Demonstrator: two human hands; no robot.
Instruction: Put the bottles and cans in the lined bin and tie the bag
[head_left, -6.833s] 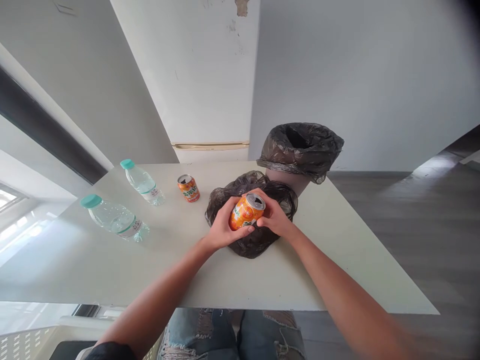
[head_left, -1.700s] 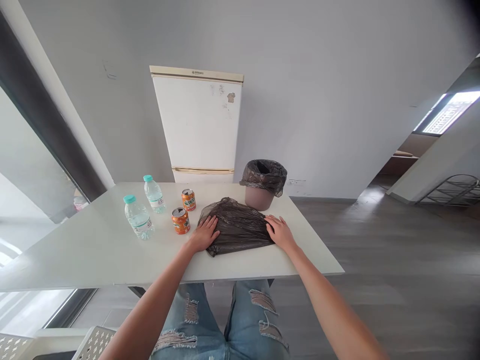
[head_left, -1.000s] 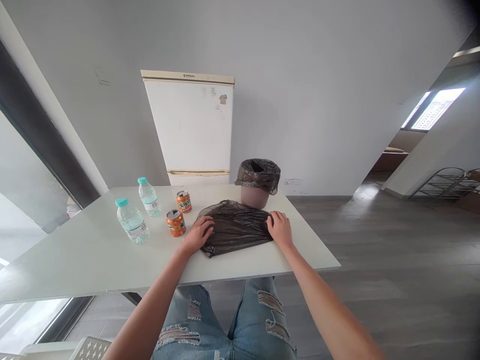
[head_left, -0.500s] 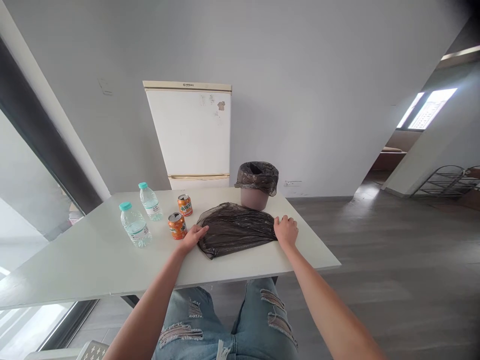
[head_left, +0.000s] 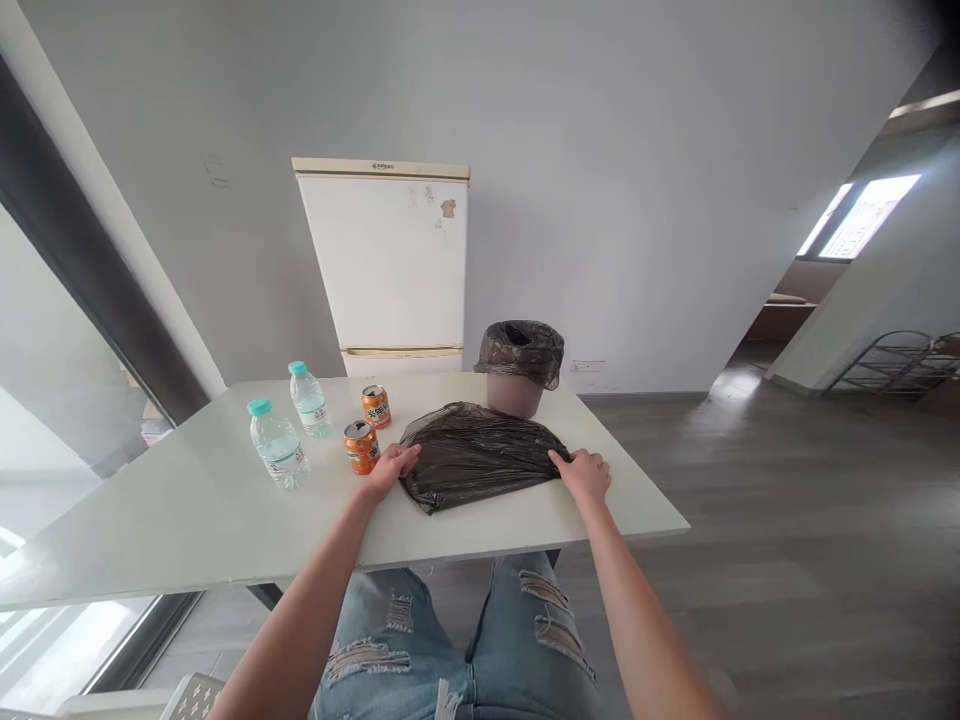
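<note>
A thin black plastic bag (head_left: 480, 458) lies spread on the white table (head_left: 187, 510). Its left edge is pinched by my left hand (head_left: 394, 466), close to the nearer orange can (head_left: 361, 448). At the bag's right end, my right hand (head_left: 589, 474) grips the plastic between thumb and fingers. Just behind the bag stands a small brownish bin (head_left: 514, 394), lined with another black bag (head_left: 520, 350) folded over its rim.
Two clear bottles with teal caps, one nearer (head_left: 279, 446) and one farther (head_left: 309, 400), stand at the left. A second orange can (head_left: 376, 406) is behind the first. A white fridge (head_left: 390, 260) stands beyond the table.
My right hand has shifted slightly right along the bag's end, its thumb now stretched toward the plastic. The whole view has moved a little; my left hand still holds the left edge.
</note>
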